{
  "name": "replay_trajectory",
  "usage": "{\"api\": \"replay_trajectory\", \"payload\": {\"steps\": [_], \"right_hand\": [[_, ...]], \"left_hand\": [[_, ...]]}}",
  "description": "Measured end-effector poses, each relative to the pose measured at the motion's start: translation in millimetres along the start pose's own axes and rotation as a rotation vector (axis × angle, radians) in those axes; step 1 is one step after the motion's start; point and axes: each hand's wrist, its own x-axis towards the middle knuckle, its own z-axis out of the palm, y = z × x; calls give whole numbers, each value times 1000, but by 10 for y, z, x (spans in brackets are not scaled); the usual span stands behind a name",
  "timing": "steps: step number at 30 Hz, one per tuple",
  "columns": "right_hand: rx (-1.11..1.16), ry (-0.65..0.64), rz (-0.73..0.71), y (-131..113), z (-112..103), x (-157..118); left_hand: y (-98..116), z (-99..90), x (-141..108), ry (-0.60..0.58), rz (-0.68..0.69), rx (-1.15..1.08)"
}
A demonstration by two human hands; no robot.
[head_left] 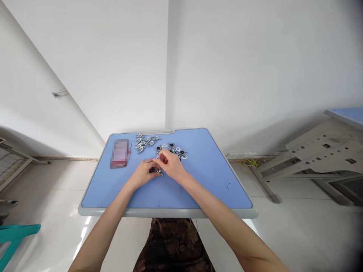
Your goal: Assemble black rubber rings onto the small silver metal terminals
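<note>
We hold a small metal fitting (158, 172) in our left hand (144, 173), thumb and fingers closed on it; just beside, our right hand (171, 165) has its fingers bent close, its grip hidden from us. Black-knobbed parts (178, 149) crowd beyond it; rightward, bare blue desktop (219, 166) runs to the edge.

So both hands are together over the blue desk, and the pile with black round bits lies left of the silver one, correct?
One slip: the head view shows the black-bit pile lies right of the silver pile. The left hand and right hand are together over the blue desk.
</note>
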Motion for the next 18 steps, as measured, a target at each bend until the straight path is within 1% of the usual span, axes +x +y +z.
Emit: {"api": "replay_trajectory", "payload": {"steps": [4,8,11,18], "right_hand": [[10,17,4,7,18,20],[24,32,28,13,26,23],[32,34,34,12,20,40],[131,57,106,14,-23,175]], "left_hand": [[6,-36,-14,-23,62,-9],[-9,-58,-20,-65,61,-56],[-29,-65,-14,-72,60,-80],[-96,-99,18,-93,-30,-238]]}}
